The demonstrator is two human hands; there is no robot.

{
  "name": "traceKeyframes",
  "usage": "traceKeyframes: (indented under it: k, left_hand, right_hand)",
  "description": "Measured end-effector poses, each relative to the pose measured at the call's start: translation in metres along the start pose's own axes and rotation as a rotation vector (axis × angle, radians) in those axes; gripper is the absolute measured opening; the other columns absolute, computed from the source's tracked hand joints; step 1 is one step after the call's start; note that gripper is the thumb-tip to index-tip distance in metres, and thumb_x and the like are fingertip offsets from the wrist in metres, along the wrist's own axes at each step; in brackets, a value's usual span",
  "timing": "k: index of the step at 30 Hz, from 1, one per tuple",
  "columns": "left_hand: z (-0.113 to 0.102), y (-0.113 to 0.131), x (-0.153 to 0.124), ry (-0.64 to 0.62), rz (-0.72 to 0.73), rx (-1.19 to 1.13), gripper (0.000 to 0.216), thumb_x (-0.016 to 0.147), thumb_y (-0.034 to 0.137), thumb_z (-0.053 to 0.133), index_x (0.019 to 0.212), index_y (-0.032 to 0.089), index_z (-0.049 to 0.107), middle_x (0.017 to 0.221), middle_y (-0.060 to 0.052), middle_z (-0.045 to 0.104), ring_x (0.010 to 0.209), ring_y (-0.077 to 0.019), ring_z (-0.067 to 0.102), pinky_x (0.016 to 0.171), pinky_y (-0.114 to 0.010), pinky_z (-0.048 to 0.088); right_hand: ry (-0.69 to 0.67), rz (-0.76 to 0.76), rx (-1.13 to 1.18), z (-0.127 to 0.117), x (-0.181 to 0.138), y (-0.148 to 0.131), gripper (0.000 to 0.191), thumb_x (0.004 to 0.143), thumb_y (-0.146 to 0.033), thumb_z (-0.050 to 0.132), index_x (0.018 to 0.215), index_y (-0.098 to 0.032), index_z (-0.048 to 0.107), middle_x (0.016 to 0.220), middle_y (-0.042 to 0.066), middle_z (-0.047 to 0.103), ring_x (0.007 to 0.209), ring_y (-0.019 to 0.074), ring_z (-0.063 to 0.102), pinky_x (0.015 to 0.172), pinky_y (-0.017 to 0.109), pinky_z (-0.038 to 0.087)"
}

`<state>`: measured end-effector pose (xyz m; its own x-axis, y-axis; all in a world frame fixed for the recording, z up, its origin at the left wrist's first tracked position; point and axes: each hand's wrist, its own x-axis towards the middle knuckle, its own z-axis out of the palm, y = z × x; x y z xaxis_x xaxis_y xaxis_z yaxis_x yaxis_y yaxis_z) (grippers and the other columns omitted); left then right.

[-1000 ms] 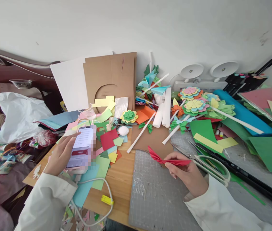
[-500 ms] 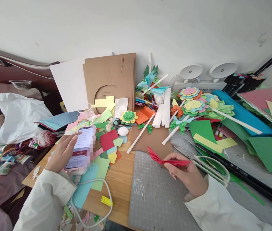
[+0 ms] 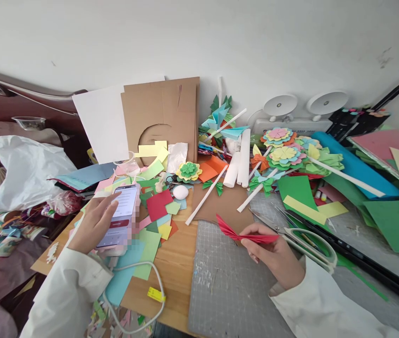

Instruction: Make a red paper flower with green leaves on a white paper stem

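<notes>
At the left, a smartphone (image 3: 123, 213) with a lit screen is propped up, a white cable running from its lower end. My left hand (image 3: 95, 218) lies over its left side, holding nothing, with fingers stretched across the screen. Above the grey cutting mat (image 3: 216, 291), my right hand (image 3: 269, 253) pinches a pleated piece of red paper (image 3: 232, 230) at its middle between thumb and fingers. The folds fan out slightly at the left end. Beside that hand lie large scissors (image 3: 293, 234) with pale handles.
Paper flowers (image 3: 285, 152) on white paper sticks lie at the back. Cardboard sheets (image 3: 164, 108) lean against the wall. A black, tong-like tool (image 3: 361, 263) lies at right. Coloured paper scraps (image 3: 159, 205) cover the table's left part, near the white cable (image 3: 160, 272).
My left hand has shifted slightly to the right over the phone screen, its fingers more raised and spread. The right hand and the red paper have stayed in place.
</notes>
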<state>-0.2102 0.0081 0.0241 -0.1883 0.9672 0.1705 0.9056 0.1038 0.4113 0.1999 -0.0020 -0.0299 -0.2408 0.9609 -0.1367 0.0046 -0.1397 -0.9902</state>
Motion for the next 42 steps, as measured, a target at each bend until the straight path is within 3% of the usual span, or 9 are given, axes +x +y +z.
traceKeyframes:
  k: [10,17,27,34,42]
  left_hand:
    - [-0.001,0.007,0.001,0.06,-0.071,-0.048,0.059,0.088,0.053,0.032,0.133,0.017,0.045,0.115,-0.011,0.055,0.113,-0.027,0.049,0.101,-0.043,0.036]
    - [-0.001,0.002,0.001,0.018,0.01,0.035,0.054,0.089,0.054,0.03,0.123,0.021,0.056,0.114,-0.009,0.057,0.115,-0.0274,0.048,0.103,-0.044,0.034]
    - [-0.001,0.004,0.001,0.027,0.009,0.02,0.057,0.088,0.056,0.032,0.131,0.022,0.048,0.117,-0.01,0.055,0.117,-0.0281,0.048,0.102,-0.045,0.035]
    - [-0.001,0.004,0.003,0.046,0.004,0.065,0.065,0.081,0.058,0.045,0.136,0.024,0.039,0.116,-0.01,0.056,0.11,-0.0303,0.052,0.093,-0.045,0.042]
    - [0.003,0.0,0.001,0.023,-0.032,0.039,0.076,0.075,0.057,0.055,0.14,0.025,0.032,0.12,-0.013,0.052,0.113,-0.0325,0.049,0.093,-0.044,0.043]
  right_hand:
    - [-0.04,-0.014,-0.018,-0.005,0.002,0.005,0.03,0.079,-0.047,0.064,0.082,-0.018,0.058,0.054,-0.005,0.048,0.047,0.008,0.04,0.046,0.021,0.033]
    - [-0.056,-0.007,-0.016,-0.005,0.001,0.004,0.028,0.08,-0.046,0.064,0.083,-0.019,0.058,0.056,-0.004,0.049,0.048,0.0081,0.04,0.047,0.021,0.033]
    - [-0.047,-0.006,-0.013,-0.005,0.001,0.006,0.028,0.079,-0.046,0.064,0.082,-0.019,0.057,0.055,-0.005,0.048,0.048,0.0085,0.039,0.047,0.022,0.032]
    - [-0.026,0.002,-0.022,-0.002,0.001,-0.001,0.03,0.078,-0.048,0.064,0.081,-0.019,0.057,0.054,-0.004,0.047,0.048,0.0098,0.039,0.047,0.023,0.032]
    - [0.01,0.005,-0.022,0.001,-0.001,-0.003,0.032,0.075,-0.05,0.065,0.079,-0.019,0.058,0.051,-0.005,0.045,0.046,0.0103,0.038,0.046,0.024,0.032]
